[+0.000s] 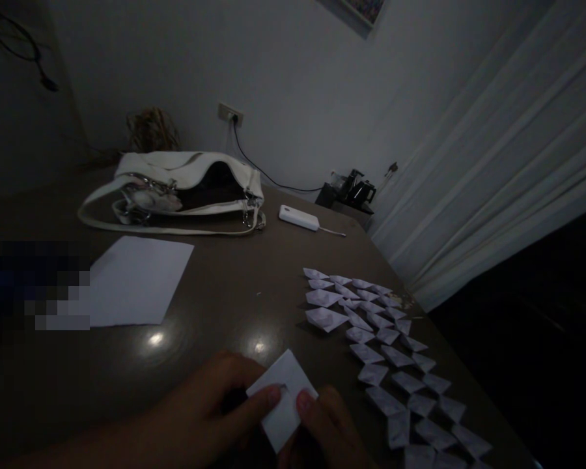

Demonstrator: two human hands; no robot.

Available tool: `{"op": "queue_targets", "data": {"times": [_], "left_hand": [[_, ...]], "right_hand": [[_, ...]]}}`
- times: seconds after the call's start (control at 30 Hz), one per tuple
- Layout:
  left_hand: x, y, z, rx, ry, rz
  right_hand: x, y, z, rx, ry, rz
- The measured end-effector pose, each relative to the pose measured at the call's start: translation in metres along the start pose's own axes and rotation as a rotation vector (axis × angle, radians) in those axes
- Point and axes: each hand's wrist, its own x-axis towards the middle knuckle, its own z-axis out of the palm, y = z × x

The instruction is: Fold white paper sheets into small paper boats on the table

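Note:
A small folded white paper [284, 419], turned like a diamond, is held just above the front of the table. My left hand [219, 400] grips its left side, thumb lying on the upper face and fingers behind. On the right edge, my right hand [329, 423] pinches the paper between its thumb and fingers, which are partly hidden beneath. Many folded paper boats [388, 355] stand in slanting rows on the table to the right of my hands.
White paper sheets [141, 280] lie at left, beside a pixelated patch. Farther back are a white handbag [188, 189], a white power bank [299, 217] with a short cable, and a dark kettle [361, 193]. The table [234, 286] reaches the wall; a curtain [493, 150] hangs at right.

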Motion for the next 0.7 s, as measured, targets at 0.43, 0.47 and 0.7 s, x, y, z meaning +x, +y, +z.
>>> {"op": "queue_targets", "data": {"times": [0.43,0.47,0.7], "left_hand": [[0.005,0.001,-0.001,-0.218,-0.003,0.001],[0.005,-0.001,-0.001,-0.229,0.009,0.013],[0.004,-0.016,0.003,-0.207,0.062,0.052]], "right_hand": [[0.019,0.007,0.006,-0.088,-0.036,-0.228],[0.02,0.008,0.006,-0.067,-0.01,-0.235],[0.023,0.01,-0.002,0.067,0.049,-0.297]]}}
